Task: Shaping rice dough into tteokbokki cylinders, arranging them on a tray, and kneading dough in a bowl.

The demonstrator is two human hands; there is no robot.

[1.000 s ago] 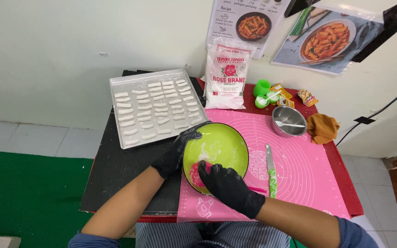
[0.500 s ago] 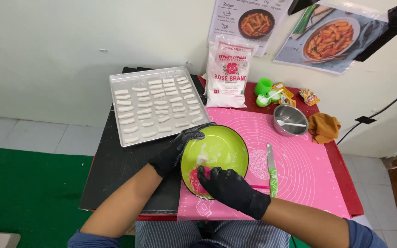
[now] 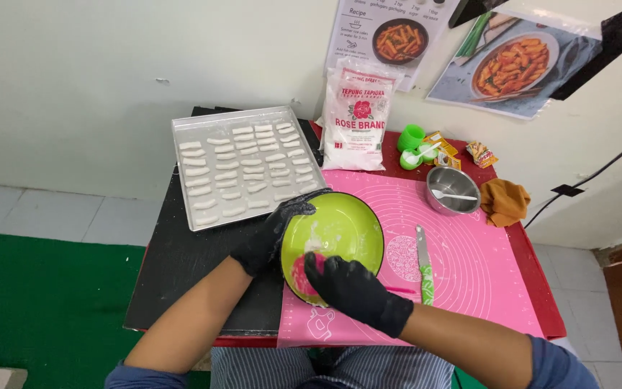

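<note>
While both gloved hands work at the green bowl, the entry stands thus: left hand closed on the bowl's rim at nine o'clock, steadying it; right hand at six o'clock, fingers wrapped around a pink scraper pressed against the inner wall, near a small white lump of dough; bowl resting on the pink mat, its left edge over the black board; step judged as scraping dough remnants together; gathering them would call for a firm hold on the rim; tray of white dough pieces at eleven o'clock; knife at three o'clock.
</note>
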